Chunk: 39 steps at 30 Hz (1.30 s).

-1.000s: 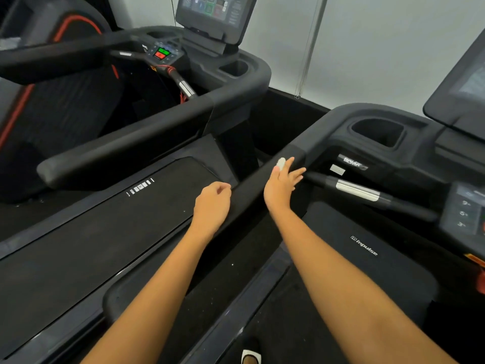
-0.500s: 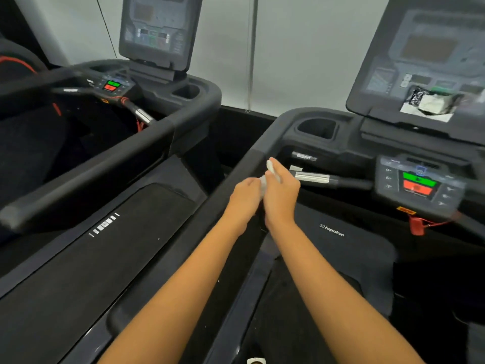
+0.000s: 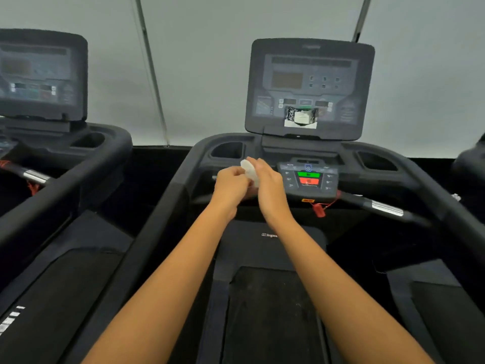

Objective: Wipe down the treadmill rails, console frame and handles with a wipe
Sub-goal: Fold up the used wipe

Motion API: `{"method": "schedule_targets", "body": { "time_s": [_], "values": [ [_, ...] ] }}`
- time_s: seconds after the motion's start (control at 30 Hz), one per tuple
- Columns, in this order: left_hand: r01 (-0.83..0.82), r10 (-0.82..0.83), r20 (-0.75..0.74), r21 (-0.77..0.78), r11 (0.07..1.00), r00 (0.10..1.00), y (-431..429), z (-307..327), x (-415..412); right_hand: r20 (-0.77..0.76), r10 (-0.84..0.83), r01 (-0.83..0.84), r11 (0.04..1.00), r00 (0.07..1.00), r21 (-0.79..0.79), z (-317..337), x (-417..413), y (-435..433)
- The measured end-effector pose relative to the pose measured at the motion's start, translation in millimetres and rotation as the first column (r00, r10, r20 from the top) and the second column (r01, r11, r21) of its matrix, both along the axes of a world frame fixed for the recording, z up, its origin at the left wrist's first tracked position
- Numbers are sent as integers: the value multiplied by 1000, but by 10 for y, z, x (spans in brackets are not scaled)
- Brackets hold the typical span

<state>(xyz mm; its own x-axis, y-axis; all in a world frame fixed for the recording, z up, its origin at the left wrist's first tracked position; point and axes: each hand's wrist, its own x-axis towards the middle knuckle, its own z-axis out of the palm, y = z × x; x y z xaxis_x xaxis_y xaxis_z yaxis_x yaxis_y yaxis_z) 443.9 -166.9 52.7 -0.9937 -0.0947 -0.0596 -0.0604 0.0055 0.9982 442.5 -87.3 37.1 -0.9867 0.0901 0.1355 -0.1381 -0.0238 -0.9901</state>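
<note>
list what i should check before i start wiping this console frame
1. Wipe in hand: ok, the white wipe is held between the left hand and right hand.
2. Wipe spread flat: not ok, it looks bunched.
3. Console frame within reach: ok, both hands are just in front of it.
4. Display ledge free: not ok, a packet leans there.
5. Belt stopped: cannot tell.
6. Red safety clip plugged in: cannot tell, it hangs below the control panel.
</note>
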Motion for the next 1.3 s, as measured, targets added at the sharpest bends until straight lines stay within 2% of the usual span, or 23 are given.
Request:
{"method": "schedule_targets", "body": {
  "time_s": [0.23, 0.4, 0.63, 0.8, 0.9, 1.0, 1.07, 1.2, 1.3],
  "values": [
    [-52, 60, -116, 74, 996, 991, 611, 291, -230, -155, -142, 160, 981, 978, 111, 301, -54, 844],
    [-90, 111, -174, 123, 988, 979, 1128, 496, -409, -202, -145, 170, 979, 969, 112, 513, -230, 1390],
    [-60, 102, -240, 174, 983, 966, 1739, 702, -556, -275, -75, 139, 965, 958, 221, 851, -376, 2056],
    [-47, 62, -369, 49, 998, 927, 2035, 704, -464, -248, -194, 223, 971, 949, 92, 943, -489, 2362],
    [40, -24, -409, 33, 999, 912, 2175, 711, -378, -237, -252, 262, 965, 938, 12, 983, -504, 2451],
    [67, -92, -458, -71, 995, 884, 2231, 740, -368, -209, -253, 244, 967, 945, -70, 1028, -547, 2479],
    [82, -108, -460, -76, 994, 882, 2232, 793, -362, -191, -212, 188, 973, 958, -134, 1083, -531, 2466],
    [112, -73, -428, 66, 992, 901, 2186, 942, -348, -301, -99, 87, 995, 948, -52, 1132, -430, 2444],
    [57, -17, -448, 77, 995, 894, 2131, 1048, -350, -380, -141, 161, 987, 914, 22, 1141, -408, 2457]
  ]
}}
